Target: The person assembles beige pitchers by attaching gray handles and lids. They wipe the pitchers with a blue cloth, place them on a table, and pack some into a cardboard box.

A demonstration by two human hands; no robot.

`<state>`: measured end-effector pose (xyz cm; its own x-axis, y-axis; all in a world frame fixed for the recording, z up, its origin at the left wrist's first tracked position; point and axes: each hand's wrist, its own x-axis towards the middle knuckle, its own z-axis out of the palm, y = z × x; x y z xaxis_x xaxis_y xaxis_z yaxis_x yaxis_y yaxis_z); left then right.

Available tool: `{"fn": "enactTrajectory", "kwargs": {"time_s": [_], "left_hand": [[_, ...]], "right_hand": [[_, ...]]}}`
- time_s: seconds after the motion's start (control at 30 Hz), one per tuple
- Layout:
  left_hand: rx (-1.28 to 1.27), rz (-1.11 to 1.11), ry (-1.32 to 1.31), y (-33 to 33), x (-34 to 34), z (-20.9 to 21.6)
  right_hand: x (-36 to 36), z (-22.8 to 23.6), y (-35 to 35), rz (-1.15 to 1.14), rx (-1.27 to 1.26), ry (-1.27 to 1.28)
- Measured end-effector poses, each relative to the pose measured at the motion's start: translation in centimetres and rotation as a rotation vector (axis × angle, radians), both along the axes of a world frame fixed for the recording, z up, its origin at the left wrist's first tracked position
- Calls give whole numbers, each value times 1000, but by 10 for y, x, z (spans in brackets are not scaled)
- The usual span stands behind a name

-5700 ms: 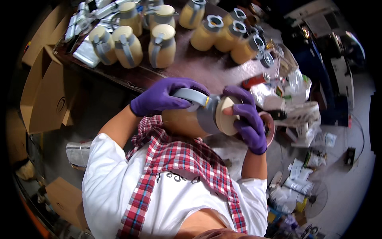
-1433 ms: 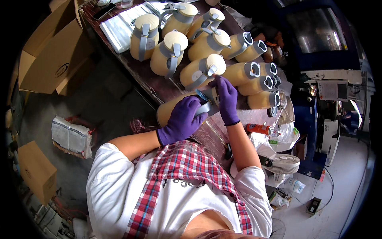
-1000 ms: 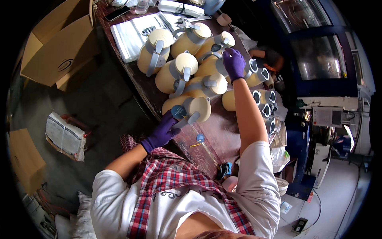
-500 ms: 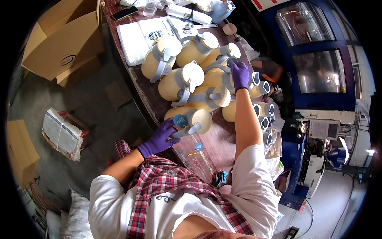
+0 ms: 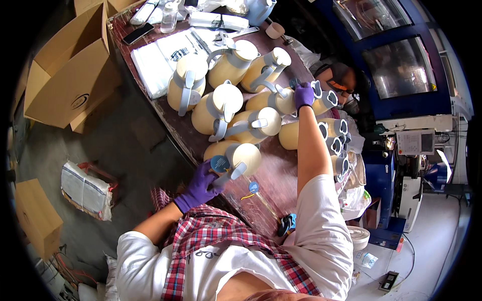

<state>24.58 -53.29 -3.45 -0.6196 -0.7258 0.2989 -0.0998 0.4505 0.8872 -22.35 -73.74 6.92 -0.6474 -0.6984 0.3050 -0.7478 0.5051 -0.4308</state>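
My left hand [image 5: 200, 189], in a purple glove, is closed on the grey handle of the nearest cream vacuum jug [image 5: 248, 158]. A round blue tag [image 5: 220, 164] hangs beside this jug's lid, next to my fingers. My right hand [image 5: 304, 96], also gloved in purple, reaches across the table with its fingers pinched together. A dark bluish round tag [image 5: 293, 83] shows at its fingertips. Beside that hand lies another cream jug [image 5: 273, 102] with a grey handle. Another blue tag [image 5: 253, 187] with a yellow string lies on the table near me.
Several more cream jugs [image 5: 213, 108] crowd the dark red table [image 5: 271, 175]. Jugs with open grey-rimmed mouths [image 5: 329, 99] line its right side. White bags [image 5: 155, 67], a phone [image 5: 138, 33] and a clear bottle [image 5: 169, 17] lie at the far end. Cardboard boxes [image 5: 75, 85] stand left.
The view has shifted a little. My right hand has moved rightward past the jugs, with the bluish tag at its fingertips. My left hand stays at the nearest jug.
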Motion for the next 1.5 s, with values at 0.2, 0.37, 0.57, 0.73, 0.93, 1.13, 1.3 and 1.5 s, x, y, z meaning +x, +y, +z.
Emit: {"fn": "enactTrajectory", "kwargs": {"time_s": [0.2,0.37,0.57,0.73,0.93,1.13,1.3,1.5], "left_hand": [[-7,10,24,5,-5,11],[58,147,54,14,-3,-3],[134,162,135,-7,-26,20],[132,141,127,-15,-43,13],[85,303,44,-4,-22,19],[348,-318,25,59,-11,3],[111,-329,150,39,-143,43],[-548,142,95,-9,-396,102]], "right_hand": [[-43,-23,9,-56,31,-243],[-29,-19,21,129,-359,-1007],[-21,-54,174,-153,-636,-169],[-5,-85,233,-590,-314,152],[-45,-103,226,-420,-148,-178],[-65,-154,295,-125,-108,-715],[99,-163,364,-126,-218,-611],[199,-179,439,-156,-92,-389]]}}
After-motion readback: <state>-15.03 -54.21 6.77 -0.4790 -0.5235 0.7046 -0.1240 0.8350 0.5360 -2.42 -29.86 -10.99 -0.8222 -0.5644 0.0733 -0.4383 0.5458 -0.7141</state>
